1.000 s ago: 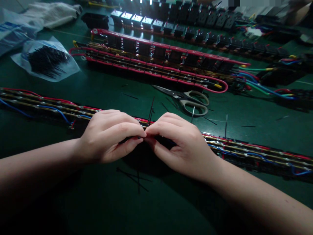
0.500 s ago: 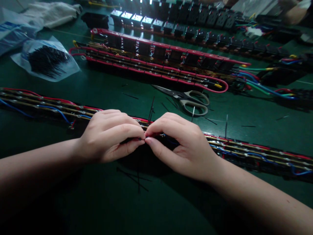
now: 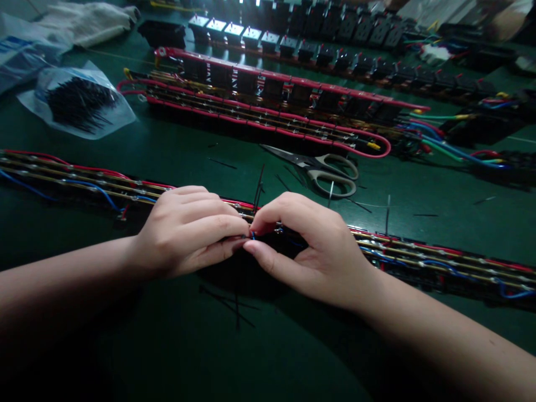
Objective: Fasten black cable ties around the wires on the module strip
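Note:
A long socket strip assembly [image 3: 419, 259] with red, blue and bare brass wires runs across the green table from left to right. My left hand [image 3: 188, 231] and my right hand [image 3: 310, 251] meet over its middle, fingertips pinched together on the wires and what looks like a thin black cable tie; what exactly they grip is hidden. A black cable tie end [image 3: 259, 190] sticks up just behind my fingers. Several loose black ties [image 3: 228, 304] lie on the table in front of the strip.
Scissors [image 3: 322, 167] lie just beyond the strip. A second wired strip with red wires [image 3: 259, 117] and rows of black sockets [image 3: 318, 53] lie farther back. A clear bag of black cable ties [image 3: 77, 100] sits at the far left, by a white cloth [image 3: 87, 22].
My right thumb has slid slightly down and leftward under the pinch point, showing a bit of blue wire. My left hand has hardly moved.

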Demonstrator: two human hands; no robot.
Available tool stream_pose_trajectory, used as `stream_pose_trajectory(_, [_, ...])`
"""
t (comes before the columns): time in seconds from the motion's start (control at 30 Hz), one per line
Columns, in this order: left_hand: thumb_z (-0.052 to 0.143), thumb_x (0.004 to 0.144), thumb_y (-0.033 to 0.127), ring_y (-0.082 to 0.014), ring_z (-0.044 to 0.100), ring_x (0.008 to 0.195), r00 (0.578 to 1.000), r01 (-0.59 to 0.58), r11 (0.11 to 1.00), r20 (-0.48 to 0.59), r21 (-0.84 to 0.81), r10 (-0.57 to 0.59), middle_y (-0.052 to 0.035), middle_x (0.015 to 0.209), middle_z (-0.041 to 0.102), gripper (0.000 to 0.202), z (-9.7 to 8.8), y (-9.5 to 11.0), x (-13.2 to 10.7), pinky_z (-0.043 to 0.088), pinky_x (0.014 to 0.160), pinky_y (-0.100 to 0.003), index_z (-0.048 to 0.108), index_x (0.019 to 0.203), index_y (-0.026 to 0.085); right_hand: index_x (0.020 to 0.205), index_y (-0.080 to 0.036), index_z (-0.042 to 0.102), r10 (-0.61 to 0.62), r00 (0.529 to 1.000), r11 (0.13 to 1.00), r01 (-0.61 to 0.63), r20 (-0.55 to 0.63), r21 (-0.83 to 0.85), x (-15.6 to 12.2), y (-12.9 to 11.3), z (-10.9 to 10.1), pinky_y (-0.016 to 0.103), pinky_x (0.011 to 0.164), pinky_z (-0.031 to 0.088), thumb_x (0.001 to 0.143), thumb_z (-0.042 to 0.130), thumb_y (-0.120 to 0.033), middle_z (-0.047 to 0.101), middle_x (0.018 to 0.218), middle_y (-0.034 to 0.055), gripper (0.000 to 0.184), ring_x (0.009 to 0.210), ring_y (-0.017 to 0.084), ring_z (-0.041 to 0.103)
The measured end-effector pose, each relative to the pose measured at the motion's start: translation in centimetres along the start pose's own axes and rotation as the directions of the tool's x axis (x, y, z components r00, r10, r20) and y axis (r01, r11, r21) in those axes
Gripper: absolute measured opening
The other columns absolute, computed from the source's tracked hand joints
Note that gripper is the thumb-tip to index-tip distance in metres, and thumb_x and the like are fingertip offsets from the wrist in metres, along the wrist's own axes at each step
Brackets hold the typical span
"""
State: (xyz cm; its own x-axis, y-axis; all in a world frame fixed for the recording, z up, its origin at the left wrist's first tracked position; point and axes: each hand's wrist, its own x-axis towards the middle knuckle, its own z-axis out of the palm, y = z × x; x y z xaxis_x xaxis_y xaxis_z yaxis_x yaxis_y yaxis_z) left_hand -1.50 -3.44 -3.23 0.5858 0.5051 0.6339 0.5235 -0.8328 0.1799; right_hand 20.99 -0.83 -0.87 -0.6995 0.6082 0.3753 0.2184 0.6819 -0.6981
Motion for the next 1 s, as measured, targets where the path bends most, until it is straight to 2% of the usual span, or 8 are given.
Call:
stream_pose_trajectory(0.23, [0.062,0.096,0.025,-0.0135,0.070,0.072,1.000,-0.008,1.000,0.022,0.020,0.008,-0.0011,0.084,0.076,0.006,0.01,-0.07,-0.06,0.048,0.067,-0.027,0.064,0.095,0.019,0.090,-0.016,0.065,-0.020,1.000,1.000,0.019,-0.008,-0.020,0.12,0.14,0.05,0.027,0.074,0.049,0.093,0.064,-0.022,0.070,0.084,0.0020,0.007,0.078,0.013,0.063])
stream_pose_trajectory(0.47, [0.060,0.097,0.027,-0.0152,0.071,0.074,0.999,-0.028,0.998,0.044,0.062,0.025,-0.0020,0.085,0.076,0.009,0.04,-0.06,-0.01,0.049,0.068,-0.029,0.063,0.096,0.018,0.089,-0.015,0.064,-0.043,0.999,0.999,0.043,-0.016,-0.006,-0.07,0.10,0.13,0.026,0.074,0.049,0.093,0.067,-0.025,0.070,0.084,0.0023,0.011,0.077,0.013,0.062])
stream_pose_trajectory(0.67, [0.059,0.096,0.022,-0.0171,0.069,0.075,0.996,-0.043,0.996,0.086,0.072,0.037,-0.0039,0.088,0.075,0.006,-0.04,-0.14,-0.12,0.047,0.066,-0.031,0.061,0.099,0.017,0.090,-0.012,0.067,-0.079,0.997,0.997,0.079,-0.026,-0.006,0.03,0.35,0.31,0.025,0.074,0.048,0.093,0.066,-0.018,0.071,0.085,0.0035,0.007,0.077,0.012,0.061])
stream_pose_trajectory(1.0, [0.054,0.098,0.023,-0.0185,0.064,0.075,0.994,-0.036,0.997,0.109,0.065,0.029,-0.0054,0.088,0.073,0.008,-0.04,-0.01,-0.25,0.045,0.068,-0.033,0.060,0.096,0.018,0.085,-0.010,0.069,-0.097,0.995,0.995,0.097,0.012,-0.024,-0.03,0.34,0.31,0.027,0.072,0.047,0.093,0.065,-0.017,0.070,0.083,0.0056,0.011,0.076,0.014,0.062])
